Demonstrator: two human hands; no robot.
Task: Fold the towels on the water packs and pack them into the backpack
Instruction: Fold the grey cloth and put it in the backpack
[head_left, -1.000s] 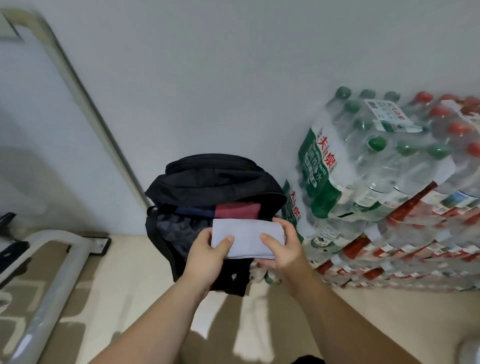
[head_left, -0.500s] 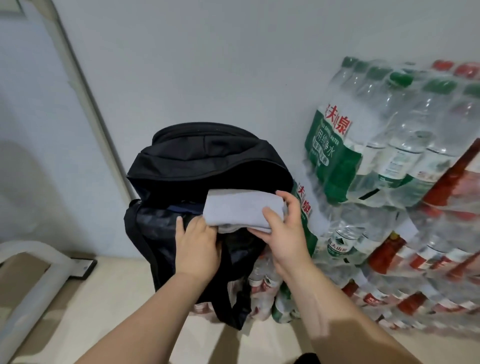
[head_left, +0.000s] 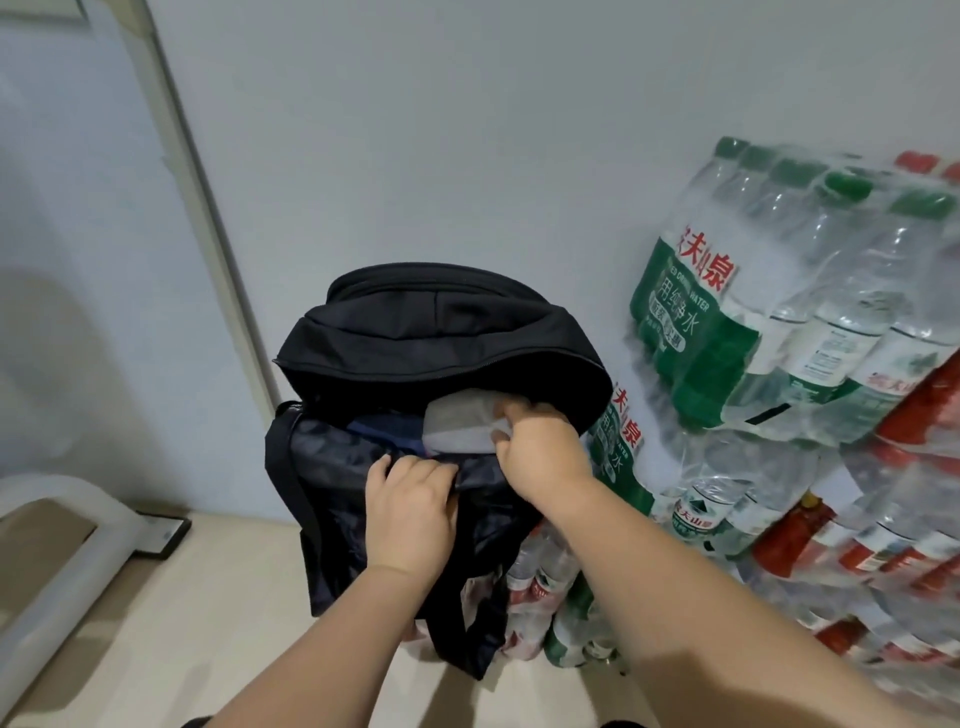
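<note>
Grey towel (head_left: 460, 423) now deeper inside black backpack (head_left: 415, 332), right fingers (head_left: 519, 415) clamped on it, left fingers (head_left: 415, 470) gripping rim.

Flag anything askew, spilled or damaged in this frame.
Nothing stands out. The right hand grips the folded grey towel inside the open backpack, the left hand holds its front edge, and the water packs look intact, no spill visible.

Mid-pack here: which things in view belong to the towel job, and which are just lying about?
Job: grey towel, black backpack, right hand pinching the towel, left hand holding the backpack's front rim, water packs.
Lying about: white frame, dark flat plate on the floor at its foot.
</note>
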